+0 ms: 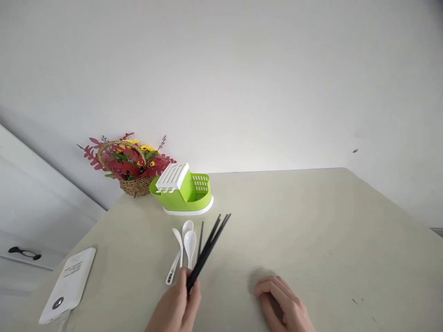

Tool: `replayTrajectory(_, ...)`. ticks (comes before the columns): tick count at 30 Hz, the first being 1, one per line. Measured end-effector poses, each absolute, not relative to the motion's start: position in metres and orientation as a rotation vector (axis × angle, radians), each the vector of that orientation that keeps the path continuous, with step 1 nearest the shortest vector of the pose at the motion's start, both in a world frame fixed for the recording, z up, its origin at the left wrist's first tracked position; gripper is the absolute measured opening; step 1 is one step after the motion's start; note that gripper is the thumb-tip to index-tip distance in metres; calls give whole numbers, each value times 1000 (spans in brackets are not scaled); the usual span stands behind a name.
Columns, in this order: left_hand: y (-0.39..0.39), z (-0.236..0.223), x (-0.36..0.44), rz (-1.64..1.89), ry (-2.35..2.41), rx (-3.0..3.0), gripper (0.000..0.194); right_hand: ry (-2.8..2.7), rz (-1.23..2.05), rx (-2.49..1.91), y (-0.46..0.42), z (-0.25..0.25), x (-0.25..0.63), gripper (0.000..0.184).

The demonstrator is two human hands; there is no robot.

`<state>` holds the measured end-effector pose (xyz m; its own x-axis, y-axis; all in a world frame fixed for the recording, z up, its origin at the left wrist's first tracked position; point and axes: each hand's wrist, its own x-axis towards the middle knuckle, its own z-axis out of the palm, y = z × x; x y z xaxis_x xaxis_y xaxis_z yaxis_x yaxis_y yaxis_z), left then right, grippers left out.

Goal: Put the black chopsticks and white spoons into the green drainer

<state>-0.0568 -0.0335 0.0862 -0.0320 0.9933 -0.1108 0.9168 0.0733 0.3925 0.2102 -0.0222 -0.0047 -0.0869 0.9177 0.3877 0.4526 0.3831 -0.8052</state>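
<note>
My left hand (178,302) is closed round a bundle of black chopsticks (210,244), which slant up and to the right above the table. One more black chopstick (200,240) lies on the table beside three white spoons (187,244), just ahead of that hand. My right hand (284,302) rests on the table to the right, fingers curled loosely, with nothing seen in it. A green cutlery holder (185,191) with a white slotted lid stands further back.
A woven basket of red and yellow flowers (129,166) stands behind the holder by the wall. A white flat device (69,283) lies at the table's left edge (69,251). A white cabinet with a black handle (24,252) is at left.
</note>
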Motion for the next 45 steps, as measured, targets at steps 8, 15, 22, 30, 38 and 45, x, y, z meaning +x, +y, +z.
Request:
replayTrajectory(8,5,73,8,-23,1849,2152,28,-1709,659,-1204,-21,-2,212,26)
replayTrajectory(15,18,69,29,-170,1851,2268,35,-1699,637,-1182,-21,-3,211,27)
replayTrajectory(22,27,71,40,-245,1891,2263,39,-1692,608,-1169,-20,-4,211,27)
replayTrajectory(30,32,69,41,-243,1910,2233,37,-1714,632,-1180,-20,-4,213,25)
replayTrajectory(38,32,67,44,-165,1931,2268,33,-1683,598,-1214,-21,-4,209,29)
replayTrajectory(45,21,60,37,-15,1909,2293,31,-1713,671,-1171,-20,-5,214,26)
